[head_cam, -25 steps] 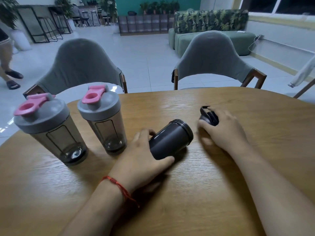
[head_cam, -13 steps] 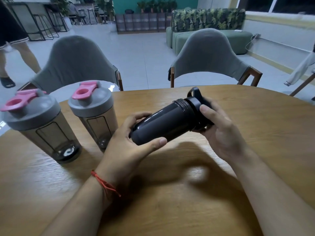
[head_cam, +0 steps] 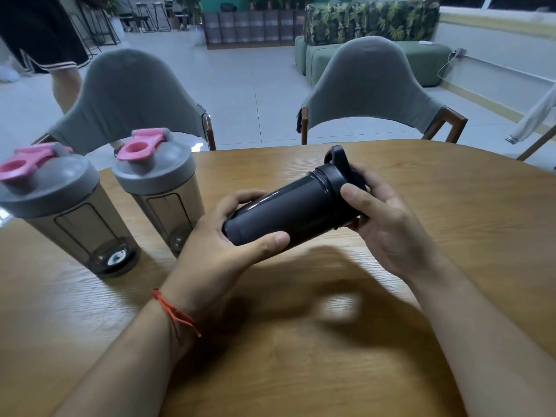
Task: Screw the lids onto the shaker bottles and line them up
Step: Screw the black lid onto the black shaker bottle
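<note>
Tabletop (head_cam: 451, 224): a round wooden surface with clear grain; it carries two standing bottles on the left, and a dark shadow lies under the raised bottle.
Chairs (head_cam: 370, 82): two grey padded chairs with wooden frames stand behind the far edge of the tabletop, one at the left and one at the right.
Person behind: only legs and dark shorts (head_cam: 39, 28) show at the top left, beyond the left chair.
Left shaker bottle (head_cam: 75, 224): upright near the left edge, smoky see-through body, grey lid with a pink flip cap already on.
Second shaker bottle (head_cam: 165, 200): upright just beside the first one, same grey lid and pink cap, also closed.
Black shaker bottle (head_cam: 288, 212): held in the air above the tabletop, lying almost on its side, base toward the left, mouth toward the right and a little up.
Black lid (head_cam: 340, 170): sits at the mouth of the black bottle, its loop handle pointing up.
Left hand (head_cam: 216, 251): closed around the base of the black bottle, thumb on top of it.
Right hand (head_cam: 388, 227): wrapped around the black lid, thumb pressing on its side.
Red string (head_cam: 174, 311): tied around the left wrist.
Writing: no brand or label can be read on any bottle.
</note>
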The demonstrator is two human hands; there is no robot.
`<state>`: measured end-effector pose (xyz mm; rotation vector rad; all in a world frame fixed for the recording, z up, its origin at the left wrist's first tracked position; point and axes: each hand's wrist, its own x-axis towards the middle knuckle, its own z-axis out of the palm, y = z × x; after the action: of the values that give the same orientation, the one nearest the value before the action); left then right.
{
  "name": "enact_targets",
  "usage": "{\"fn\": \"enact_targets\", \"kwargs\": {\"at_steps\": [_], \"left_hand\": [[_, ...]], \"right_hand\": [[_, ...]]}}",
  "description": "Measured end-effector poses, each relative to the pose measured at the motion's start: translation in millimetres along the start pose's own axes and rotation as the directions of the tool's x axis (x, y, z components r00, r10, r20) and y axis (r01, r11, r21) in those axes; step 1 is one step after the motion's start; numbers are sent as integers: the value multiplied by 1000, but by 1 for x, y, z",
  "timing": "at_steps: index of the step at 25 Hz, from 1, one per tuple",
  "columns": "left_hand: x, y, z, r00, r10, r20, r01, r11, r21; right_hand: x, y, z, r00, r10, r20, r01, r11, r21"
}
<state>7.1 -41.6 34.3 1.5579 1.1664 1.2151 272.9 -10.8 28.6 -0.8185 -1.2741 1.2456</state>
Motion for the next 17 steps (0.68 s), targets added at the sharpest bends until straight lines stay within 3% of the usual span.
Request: {"fn": "enact_targets", "kwargs": {"at_steps": [7, 8, 10, 13, 15, 16, 17], "left_hand": [[6, -2, -10, 979, -144, 141, 161, 980, -118], [4, -1, -10, 986, -102, 130, 111, 992, -66], [0, -5, -10, 989, 121, 86, -135, 974, 180], [1, -14, -10, 836, 505, 217, -539, 677, 502], [4, -15, -9, 760, 582, 288, -626, 536, 567], [4, -14, -8, 770, 574, 278, -615, 552, 564], [3, -12, -5, 814, 534, 230, -564, 630, 534]], "right_hand": [[-2, -1, -3, 997, 15, 77, -14, 1000, -16], [-2, -2, -3, 998, 27, 63, -26, 999, -22], [-2, -3, -1, 995, 93, 20, -92, 993, -70], [-4, -5, 0, 977, 211, 2, -208, 964, -166], [-7, -8, 2, 963, 270, -13, -268, 948, -170], [-7, -7, 3, 960, 280, -27, -280, 947, -159], [-6, -6, 3, 962, 269, -46, -273, 951, -144]]}}
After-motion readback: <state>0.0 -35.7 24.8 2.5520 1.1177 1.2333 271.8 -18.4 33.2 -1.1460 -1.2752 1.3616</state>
